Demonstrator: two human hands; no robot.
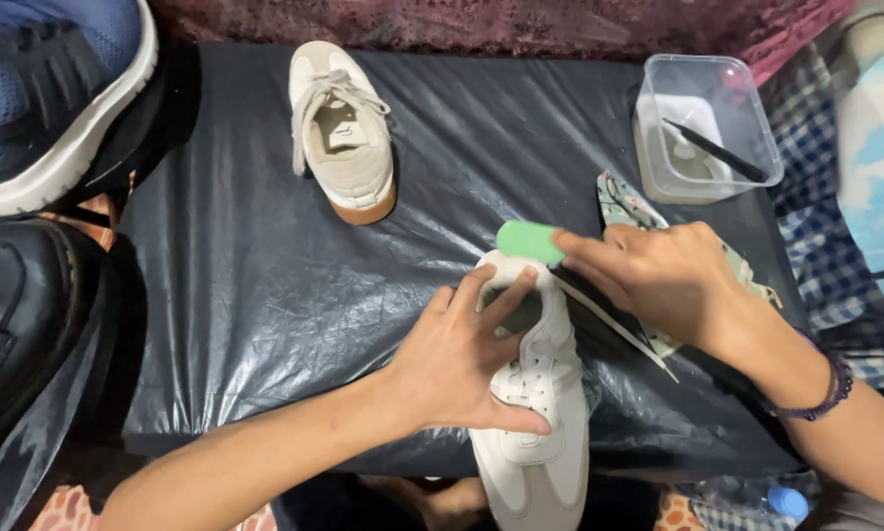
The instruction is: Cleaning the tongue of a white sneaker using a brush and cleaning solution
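Our left hand (pixel 461 359) clamps around the white sneaker (pixel 535 413), fingers hooked into its collar and thumb lying across the laces, while our right hand (pixel 658 275) pinches a green-handled brush (pixel 532 242) and presses it against the heel end.

Reading left to right: a glossy black leather shoe (pixel 19 324) and, above it, a blue-and-black trainer with a white sole (pixel 48 98) sit off the left edge of the black plastic sheet (pixel 265 285) that covers the work surface. A beige lace-up sneaker with a tan sole (pixel 343 133) stands alone at the top of the sheet, well apart from both hands.

The white sneaker lies at centre, its long axis running toward and away from us, heel far, toe near our body and hanging past the sheet's front edge. The brush meets it from the right, so our right hand is nearer the heel and our left nearer the laces. The upper looks pale and smooth, with white laces.

Farther right, a patterned cloth (pixel 624 202) lies under our right hand, and a clear plastic tub (pixel 707 128) holds a thin black stick.
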